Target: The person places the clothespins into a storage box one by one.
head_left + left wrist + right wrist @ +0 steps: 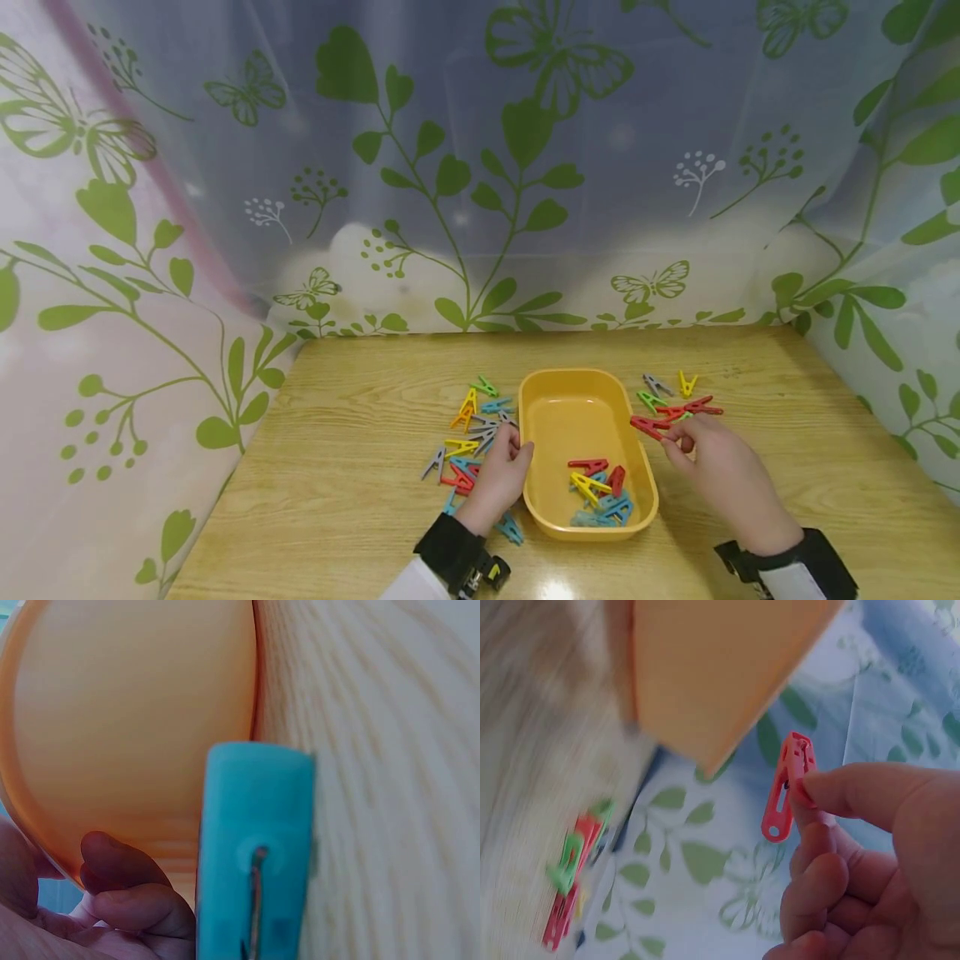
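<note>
Red clothespin (647,425) hung by the right rim of the yellow-orange tray (573,429); a slack pinch could have dropped it onto the counter (360,467).
The right hand (723,475) clamped thumb and fingers on it; the left hand (495,479) gripped the tray's left rim with curled fingers, beside loose clothespins (512,528).

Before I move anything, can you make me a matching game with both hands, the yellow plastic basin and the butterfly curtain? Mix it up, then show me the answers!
Things
1. Right hand
2. Left hand
3. Yellow plastic basin
4. Butterfly-print curtain

Places and states
A. Has loose clothespins inside
B. Pinches a red clothespin
C. Hangs behind the table
D. At the basin's left side

Right pairs: 1-B, 2-D, 3-A, 4-C
</note>
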